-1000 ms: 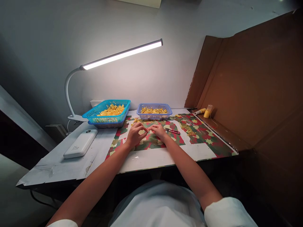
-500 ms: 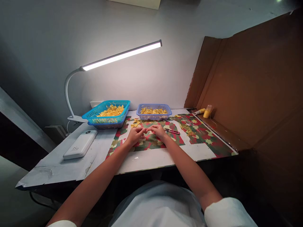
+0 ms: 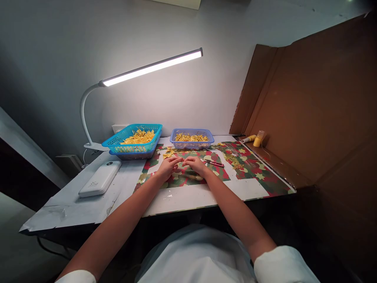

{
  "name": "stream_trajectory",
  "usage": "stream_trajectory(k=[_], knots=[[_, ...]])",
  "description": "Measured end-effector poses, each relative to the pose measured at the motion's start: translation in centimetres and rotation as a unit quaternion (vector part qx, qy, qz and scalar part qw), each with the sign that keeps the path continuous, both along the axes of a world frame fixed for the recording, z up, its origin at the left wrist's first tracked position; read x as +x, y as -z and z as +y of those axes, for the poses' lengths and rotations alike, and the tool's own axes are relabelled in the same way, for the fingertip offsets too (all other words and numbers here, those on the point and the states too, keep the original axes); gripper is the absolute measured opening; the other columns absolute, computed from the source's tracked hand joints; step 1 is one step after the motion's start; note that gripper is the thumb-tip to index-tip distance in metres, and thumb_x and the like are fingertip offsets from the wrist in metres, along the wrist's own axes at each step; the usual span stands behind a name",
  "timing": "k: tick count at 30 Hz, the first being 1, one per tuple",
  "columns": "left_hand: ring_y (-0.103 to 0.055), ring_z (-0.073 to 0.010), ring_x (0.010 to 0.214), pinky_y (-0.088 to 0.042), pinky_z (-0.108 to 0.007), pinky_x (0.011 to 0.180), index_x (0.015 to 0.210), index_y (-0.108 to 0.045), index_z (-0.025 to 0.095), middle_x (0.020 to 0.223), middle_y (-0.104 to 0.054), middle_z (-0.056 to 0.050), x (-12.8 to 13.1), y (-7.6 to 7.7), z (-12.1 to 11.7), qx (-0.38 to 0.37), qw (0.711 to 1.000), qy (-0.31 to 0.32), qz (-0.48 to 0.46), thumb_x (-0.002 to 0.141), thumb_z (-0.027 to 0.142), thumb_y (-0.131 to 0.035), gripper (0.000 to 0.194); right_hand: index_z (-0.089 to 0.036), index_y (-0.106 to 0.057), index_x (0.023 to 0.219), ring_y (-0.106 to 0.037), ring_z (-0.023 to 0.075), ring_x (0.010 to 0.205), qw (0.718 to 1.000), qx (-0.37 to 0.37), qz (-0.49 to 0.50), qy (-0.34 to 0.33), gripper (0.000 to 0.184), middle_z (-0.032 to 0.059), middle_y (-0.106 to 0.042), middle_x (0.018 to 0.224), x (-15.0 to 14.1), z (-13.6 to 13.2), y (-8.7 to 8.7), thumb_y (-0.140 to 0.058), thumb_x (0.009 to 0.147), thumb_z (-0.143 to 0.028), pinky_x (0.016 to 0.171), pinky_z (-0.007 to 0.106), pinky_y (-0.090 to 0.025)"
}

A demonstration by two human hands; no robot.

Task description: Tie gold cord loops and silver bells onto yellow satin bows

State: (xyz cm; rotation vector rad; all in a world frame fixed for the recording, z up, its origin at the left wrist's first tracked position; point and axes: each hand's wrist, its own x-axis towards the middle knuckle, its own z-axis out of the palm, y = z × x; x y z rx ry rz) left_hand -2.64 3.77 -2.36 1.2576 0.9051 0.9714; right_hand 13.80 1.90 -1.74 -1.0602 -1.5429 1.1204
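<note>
Over the camouflage-patterned sheet (image 3: 188, 182), my left hand (image 3: 169, 167) and my right hand (image 3: 194, 164) meet fingertip to fingertip. Both are closed in a pinch. Whatever lies between the fingertips is too small to make out. Just beyond my left hand are some yellow petal-like pieces (image 3: 168, 155) with thin stems. To the right of my right hand lies a small cutter with a dark and pink handle (image 3: 216, 163). Farther right is a loose tangle of thin yellow strands (image 3: 234, 161).
A turquoise basket (image 3: 129, 148) of yellow pieces stands at back left, stacked on a blue one. A purple basket (image 3: 192, 145) holds more. A white power bank (image 3: 100, 179), a lit lamp (image 3: 153, 67), a yellow bottle (image 3: 258, 139) and a cardboard wall (image 3: 312, 98) surround the work area.
My left hand's fingers have drawn closer together from a rounder, more open curl, and its fingertips shift slightly against those of my right hand. The baskets and cutter stay in place.
</note>
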Motion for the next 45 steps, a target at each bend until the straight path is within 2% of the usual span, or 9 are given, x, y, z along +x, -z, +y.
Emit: stream_trajectory(k=[6,20,27,37,45], knots=[[-0.063,-0.0160,0.083,-0.056,-0.033,0.070,0.109,-0.060,0.013,0.102,-0.063,-0.006,-0.3,0.5,0.5,-0.024,1.000,-0.008,-0.012,0.091,0.030,-0.058,0.025,-0.018,-0.066,0.059,-0.055,0.0149,0.077,1.000,0.003,-0.017,-0.006,0.013,-0.0010,-0.063,0.072,0.0,0.1,0.1,-0.056,0.066,-0.023,0.077,0.027,-0.039],[-0.063,-0.0188,0.091,-0.055,-0.037,0.077,0.114,-0.058,0.014,0.110,-0.062,-0.008,-0.4,0.8,1.0,-0.049,0.998,-0.042,-0.007,0.091,0.030,-0.058,0.028,-0.018,-0.064,0.058,-0.051,0.0135,0.071,0.999,-0.006,-0.037,-0.019,0.015,-0.0013,-0.059,0.069,0.0,-0.6,-0.5,-0.053,0.066,-0.024,0.072,0.026,-0.037],[-0.063,-0.0174,0.087,-0.056,-0.035,0.073,0.112,-0.059,0.014,0.107,-0.063,-0.007,-0.5,0.7,1.0,-0.049,0.997,-0.053,-0.018,0.091,0.030,-0.058,0.027,-0.017,-0.062,0.057,-0.052,0.0132,0.070,0.999,-0.013,-0.038,-0.018,0.014,-0.0015,-0.059,0.068,0.0,-0.6,-0.5,-0.053,0.065,-0.024,0.071,0.025,-0.037],[-0.063,-0.0191,0.092,-0.055,-0.038,0.077,0.115,-0.058,0.014,0.112,-0.062,-0.008,-0.6,0.6,1.1,-0.058,0.996,-0.059,-0.030,0.091,0.030,-0.058,0.029,-0.018,-0.059,0.051,-0.053,0.0135,0.070,0.999,-0.020,-0.026,-0.017,0.014,-0.0012,-0.059,0.067,-0.1,-0.6,-0.6,-0.053,0.063,-0.022,0.071,0.025,-0.040],[-0.063,-0.0143,0.079,-0.056,-0.030,0.066,0.108,-0.059,0.013,0.100,-0.063,-0.006,-0.6,0.2,0.7,-0.065,0.996,-0.059,-0.034,0.091,0.029,-0.058,0.023,-0.018,-0.060,0.051,-0.053,0.0142,0.071,0.999,-0.023,-0.019,-0.016,0.014,-0.0004,-0.060,0.069,0.0,-0.4,-0.3,-0.055,0.062,-0.023,0.071,0.026,-0.039]])
